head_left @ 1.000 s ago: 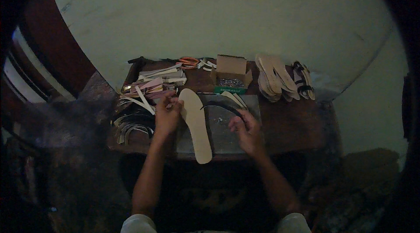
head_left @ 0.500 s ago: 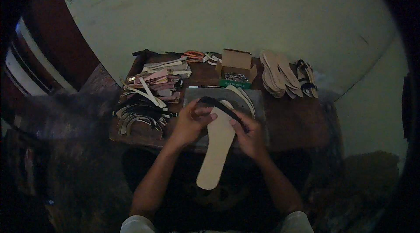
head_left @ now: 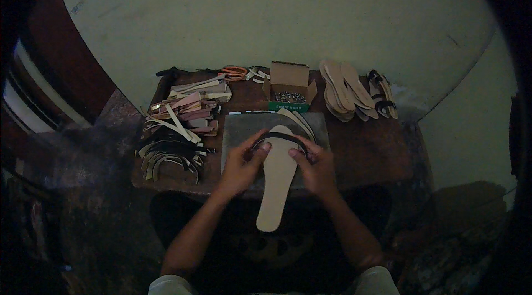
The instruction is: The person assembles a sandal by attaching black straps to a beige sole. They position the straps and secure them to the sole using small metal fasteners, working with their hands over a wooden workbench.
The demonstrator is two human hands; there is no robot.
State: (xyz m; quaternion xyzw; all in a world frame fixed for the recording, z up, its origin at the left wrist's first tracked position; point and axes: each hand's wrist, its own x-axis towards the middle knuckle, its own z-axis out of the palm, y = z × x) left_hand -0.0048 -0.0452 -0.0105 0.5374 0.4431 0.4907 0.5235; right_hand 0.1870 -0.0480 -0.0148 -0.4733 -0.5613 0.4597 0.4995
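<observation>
A pale sandal insole (head_left: 278, 176) is held between my hands, its wide toe end over the table and its narrow heel end toward me. Across the toe end arches a black strap (head_left: 280, 136). My left hand (head_left: 244, 165) is closed on the left side, thumb on the insole and fingers around the strap's left end. On the right side my right hand (head_left: 316, 166) grips likewise, thumb on top. The fingertips under the insole are hidden. Just beyond it, several curved pale-edged strips (head_left: 296, 120) lie on a grey slab (head_left: 246, 124).
Piles of black straps (head_left: 169, 154) and pink and cream straps (head_left: 191, 113) cover the table's left. Orange-handled scissors (head_left: 235, 72) lie at the back beside an open cardboard box (head_left: 290, 97) of small metal nails. Stacked insoles (head_left: 339, 93) and a strapped sandal (head_left: 382, 95) lie back right.
The black strap, earlier raised and slanting over the toe end, now lies level across the insole. Both hands have drawn it down at the sides. The whole view has shifted slightly.
</observation>
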